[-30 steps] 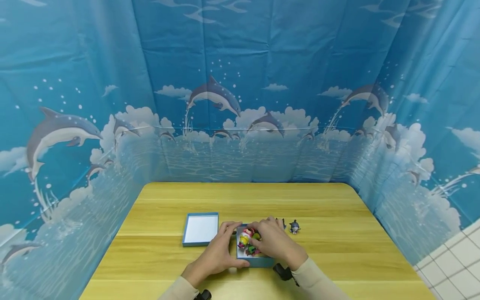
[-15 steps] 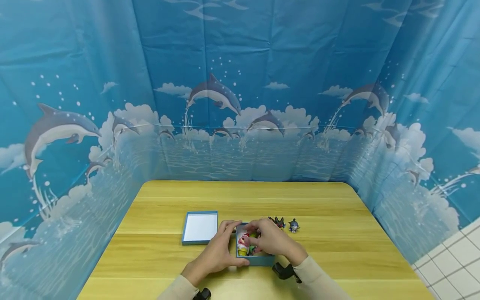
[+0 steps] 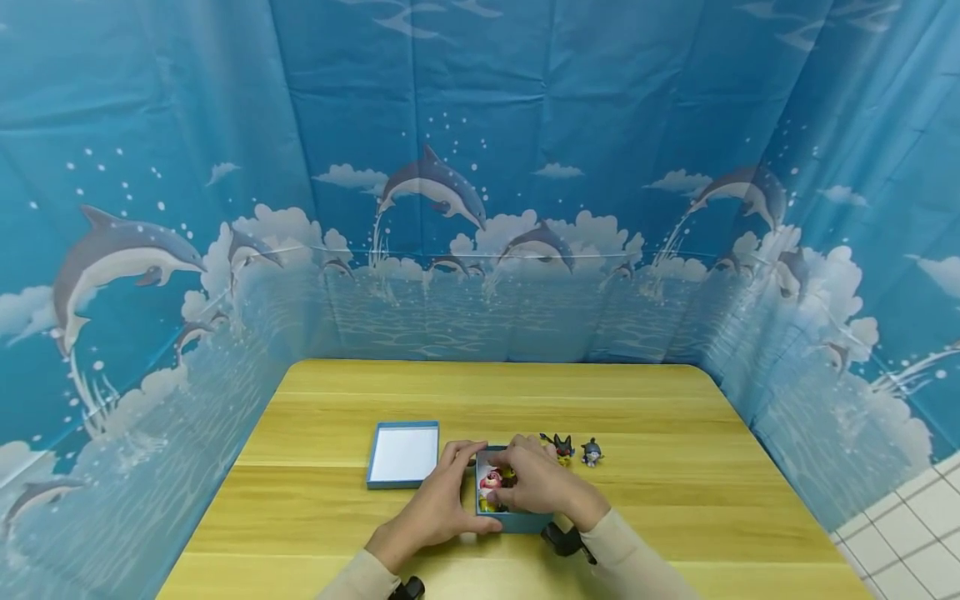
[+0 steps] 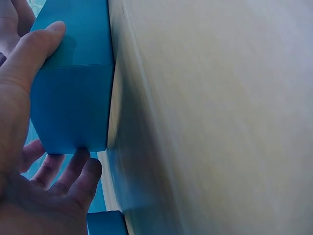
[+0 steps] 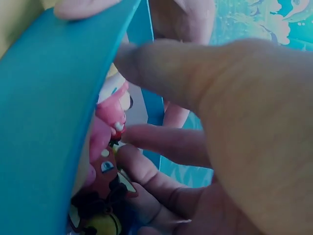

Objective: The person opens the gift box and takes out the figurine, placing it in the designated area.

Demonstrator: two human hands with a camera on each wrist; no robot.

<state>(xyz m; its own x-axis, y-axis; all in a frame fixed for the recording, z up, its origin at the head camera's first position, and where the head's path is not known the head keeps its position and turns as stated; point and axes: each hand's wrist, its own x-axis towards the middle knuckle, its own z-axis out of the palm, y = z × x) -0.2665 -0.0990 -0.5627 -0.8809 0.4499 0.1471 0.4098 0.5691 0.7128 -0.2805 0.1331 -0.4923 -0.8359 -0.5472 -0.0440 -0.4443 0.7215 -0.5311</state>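
My left hand [image 3: 441, 500] grips the left side of a blue box [image 3: 519, 523], with the thumb on its front wall [image 4: 78, 44] and the fingertips at its left wall. My right hand [image 3: 538, 482] reaches into the box from the right. Its thumb and forefinger pinch a figurine [image 3: 491, 483] with a pink head, white collar and yellow lower part. Close under the fingers, a brown figurine [image 5: 105, 169] and a yellow and black one [image 5: 105, 223] lie in the box. The hand hides much of the inside in the head view.
A shallow blue lid [image 3: 403, 454], white inside, lies left of the box. Behind the right hand, a black-eared figurine [image 3: 562, 444] and a grey-blue figurine [image 3: 592, 452] rest on the wooden table [image 3: 675, 517]. A dolphin-print curtain [image 3: 480, 325] surrounds the table.
The pink-headed figurine has turned from a slant to nearly straight along the box's left wall. My right fingers have shifted left onto it. The left hand keeps its hold.
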